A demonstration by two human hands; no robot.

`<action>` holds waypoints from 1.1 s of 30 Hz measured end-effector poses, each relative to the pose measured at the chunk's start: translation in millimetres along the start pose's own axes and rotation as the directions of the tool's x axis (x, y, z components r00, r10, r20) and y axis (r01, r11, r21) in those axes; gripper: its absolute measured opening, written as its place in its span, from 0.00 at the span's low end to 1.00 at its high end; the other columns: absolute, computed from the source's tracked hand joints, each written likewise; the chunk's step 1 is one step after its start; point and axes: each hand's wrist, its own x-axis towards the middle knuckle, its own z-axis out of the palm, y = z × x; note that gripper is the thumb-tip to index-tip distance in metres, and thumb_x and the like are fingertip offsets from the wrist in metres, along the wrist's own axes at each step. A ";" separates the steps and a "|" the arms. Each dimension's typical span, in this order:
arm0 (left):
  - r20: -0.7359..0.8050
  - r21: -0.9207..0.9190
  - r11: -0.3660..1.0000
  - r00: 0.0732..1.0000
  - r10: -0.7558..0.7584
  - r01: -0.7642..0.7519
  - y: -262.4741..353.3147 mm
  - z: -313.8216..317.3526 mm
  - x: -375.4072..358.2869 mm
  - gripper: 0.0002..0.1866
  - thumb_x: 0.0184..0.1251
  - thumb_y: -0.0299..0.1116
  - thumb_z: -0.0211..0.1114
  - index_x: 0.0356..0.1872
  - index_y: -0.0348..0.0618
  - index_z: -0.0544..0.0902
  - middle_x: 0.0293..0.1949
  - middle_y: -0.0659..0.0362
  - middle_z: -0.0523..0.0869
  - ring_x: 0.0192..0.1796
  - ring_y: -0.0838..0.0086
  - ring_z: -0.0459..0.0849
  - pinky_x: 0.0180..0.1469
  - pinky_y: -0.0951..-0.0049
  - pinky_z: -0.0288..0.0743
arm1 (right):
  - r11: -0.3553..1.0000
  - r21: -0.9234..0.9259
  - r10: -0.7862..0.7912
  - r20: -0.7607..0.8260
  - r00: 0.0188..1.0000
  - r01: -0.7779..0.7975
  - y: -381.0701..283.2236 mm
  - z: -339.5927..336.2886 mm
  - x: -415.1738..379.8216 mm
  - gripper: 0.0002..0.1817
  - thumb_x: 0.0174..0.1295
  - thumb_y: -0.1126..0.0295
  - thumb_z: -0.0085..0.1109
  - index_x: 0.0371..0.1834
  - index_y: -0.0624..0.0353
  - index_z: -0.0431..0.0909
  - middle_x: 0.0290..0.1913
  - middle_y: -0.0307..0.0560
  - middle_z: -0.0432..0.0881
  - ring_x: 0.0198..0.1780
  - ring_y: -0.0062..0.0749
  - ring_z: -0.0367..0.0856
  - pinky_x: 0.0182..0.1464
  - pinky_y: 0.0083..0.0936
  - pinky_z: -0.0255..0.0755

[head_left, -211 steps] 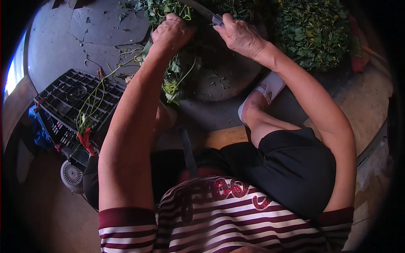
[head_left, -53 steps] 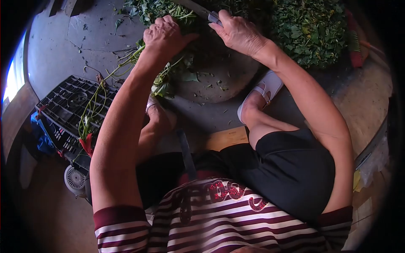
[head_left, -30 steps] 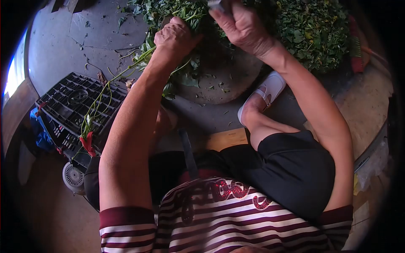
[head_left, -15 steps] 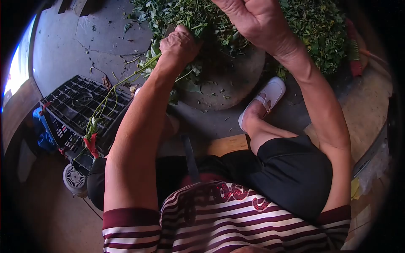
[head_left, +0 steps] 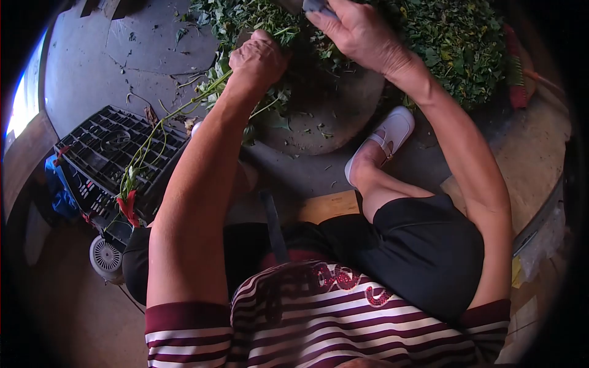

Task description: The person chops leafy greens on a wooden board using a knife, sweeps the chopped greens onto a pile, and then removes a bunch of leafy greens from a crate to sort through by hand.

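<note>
My left hand (head_left: 257, 58) is closed round a bunch of long green leafy stems (head_left: 164, 116), whose cut or trailing ends reach back over a black plastic crate. My right hand (head_left: 362, 35) is closed on the grey handle of a knife (head_left: 316, 6); its blade runs up to the top edge and is mostly cut off there. Below both hands lies a round chopping block (head_left: 313, 132) with leaf scraps on it. A heap of chopped green leaves (head_left: 457, 55) spreads behind and to the right of the block.
The upturned black crate (head_left: 92, 144) stands left, with a red tie (head_left: 127, 208) round stems on it. Near it are a round vented motor-like part (head_left: 105, 257) and a blue bag (head_left: 61, 196). My white shoe (head_left: 392, 132) rests right of the block. A red-handled brush-like object (head_left: 517, 73) lies far right.
My right hand has come down and to the left, bringing the knife handle into view. My left hand has shifted slightly up and left, still round the stems.
</note>
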 end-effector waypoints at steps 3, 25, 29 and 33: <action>-0.019 -0.001 1.000 1.000 0.004 -0.004 -0.7 -0.8 -0.8 0.34 0.57 0.59 0.58 0.44 0.31 0.69 0.40 0.44 0.83 0.46 0.57 0.83 0.48 0.61 0.74 | 0.987 0.069 -0.134 -0.111 0.985 0.142 -19.4 -21.0 15.2 0.15 0.62 0.60 0.54 0.28 0.62 0.67 0.18 0.53 0.76 0.25 0.54 0.77 0.23 0.38 0.68; -0.001 -0.034 0.999 1.000 0.008 -0.008 -2.5 0.4 -0.7 0.35 0.58 0.60 0.57 0.46 0.30 0.69 0.42 0.43 0.82 0.48 0.57 0.82 0.50 0.60 0.72 | 0.941 -0.266 -0.205 0.049 0.978 0.210 16.3 -10.3 7.6 0.12 0.62 0.61 0.54 0.34 0.58 0.66 0.21 0.53 0.78 0.27 0.50 0.80 0.25 0.39 0.72; -0.002 -0.037 0.999 1.000 0.011 -0.011 -1.3 -2.2 -2.9 0.35 0.58 0.59 0.57 0.45 0.30 0.69 0.42 0.43 0.82 0.48 0.57 0.82 0.50 0.60 0.73 | 0.959 -0.058 -0.282 -0.112 0.953 0.277 -19.1 -35.6 24.1 0.11 0.62 0.62 0.55 0.34 0.58 0.67 0.21 0.53 0.78 0.27 0.50 0.80 0.24 0.39 0.71; -0.031 -0.011 1.000 0.999 0.025 -0.026 -1.0 0.3 -2.8 0.35 0.58 0.59 0.57 0.44 0.30 0.69 0.42 0.43 0.82 0.48 0.56 0.81 0.50 0.60 0.73 | 0.948 0.024 -0.302 -0.237 0.923 0.316 -27.7 -24.5 21.5 0.11 0.61 0.63 0.55 0.34 0.58 0.67 0.21 0.53 0.78 0.27 0.51 0.80 0.24 0.39 0.71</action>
